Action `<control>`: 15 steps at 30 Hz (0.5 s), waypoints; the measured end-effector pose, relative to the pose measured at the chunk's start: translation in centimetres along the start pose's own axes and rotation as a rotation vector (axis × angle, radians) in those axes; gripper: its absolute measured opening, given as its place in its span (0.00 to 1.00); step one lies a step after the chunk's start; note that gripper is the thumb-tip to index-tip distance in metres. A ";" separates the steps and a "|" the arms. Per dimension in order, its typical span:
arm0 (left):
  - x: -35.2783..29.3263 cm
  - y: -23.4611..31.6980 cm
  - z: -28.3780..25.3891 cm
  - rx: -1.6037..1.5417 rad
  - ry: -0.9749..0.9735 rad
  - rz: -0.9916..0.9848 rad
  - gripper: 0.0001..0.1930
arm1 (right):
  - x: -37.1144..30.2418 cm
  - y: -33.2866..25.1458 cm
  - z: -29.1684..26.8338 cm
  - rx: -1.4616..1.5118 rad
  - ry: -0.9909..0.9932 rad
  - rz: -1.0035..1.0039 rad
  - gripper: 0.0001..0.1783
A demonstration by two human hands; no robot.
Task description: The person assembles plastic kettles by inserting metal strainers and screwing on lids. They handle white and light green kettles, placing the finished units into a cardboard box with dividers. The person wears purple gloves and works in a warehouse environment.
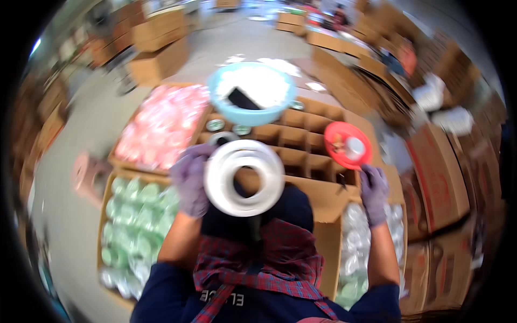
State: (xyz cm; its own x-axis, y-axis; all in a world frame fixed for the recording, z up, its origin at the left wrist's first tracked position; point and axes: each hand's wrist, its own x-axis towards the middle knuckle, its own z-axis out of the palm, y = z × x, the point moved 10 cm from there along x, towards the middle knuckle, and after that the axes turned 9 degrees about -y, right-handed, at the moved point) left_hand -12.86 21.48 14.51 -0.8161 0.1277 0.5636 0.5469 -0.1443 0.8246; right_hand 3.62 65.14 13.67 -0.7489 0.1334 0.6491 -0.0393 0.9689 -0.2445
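My gloved left hand [191,180] is closed on the left edge of a white roll [218,180], a thick ring with a hollow core, held up in front of my apron. On the right, my gloved right hand [373,194] has its fingertips at the lower rim of a round red dish [336,132]. A white round piece [354,146] and some small brownish bits lie in that dish. Under both stands a carton with cardboard dividers [318,185], many of its cells showing dark. A few greenish round glass tops [242,130] show in its far left cells.
A light-blue basin [226,110] with white material and a black object stands at the far side. Left are a carton of pink-wrapped items [161,126] and one of greenish glassware [132,215]. Clear glassware [353,231] sits at right. Stacked cartons [439,172] line the right side.
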 end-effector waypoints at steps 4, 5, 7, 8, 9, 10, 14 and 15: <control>-4.0 -3.6 2.3 -0.097 0.016 -0.137 0.12 | -1.7 9.3 2.2 0.187 0.022 0.314 0.12; -5.8 -5.5 2.8 -0.155 -0.015 -0.172 0.11 | -2.5 10.9 2.6 0.153 0.003 0.360 0.12; -8.8 -5.4 4.2 0.104 -0.272 0.028 0.07 | -3.7 12.2 3.3 0.178 -0.007 0.355 0.13; -10.3 -5.1 4.7 0.151 -0.360 0.093 0.07 | -4.1 12.8 4.0 0.180 -0.032 0.365 0.13; -11.7 -4.9 5.2 0.196 -0.443 0.160 0.08 | -4.3 13.2 4.9 0.182 -0.057 0.369 0.13; -12.2 -4.1 5.7 0.237 -0.495 0.182 0.10 | -4.3 13.5 5.6 0.178 -0.086 0.369 0.14; -15.2 -4.9 7.0 0.435 -0.686 0.175 0.14 | -4.4 15.9 10.4 -0.012 -0.212 0.268 0.19; -15.7 -5.0 7.5 0.528 -0.727 0.186 0.14 | -4.1 16.2 11.2 -0.097 -0.250 0.291 0.23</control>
State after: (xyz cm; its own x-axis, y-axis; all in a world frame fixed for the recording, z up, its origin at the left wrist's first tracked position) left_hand -1.40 27.56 1.92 -0.4857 0.7591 0.4335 0.8179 0.2196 0.5318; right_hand -1.37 78.00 -0.96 -0.8579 0.3620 0.3646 0.2518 0.9148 -0.3157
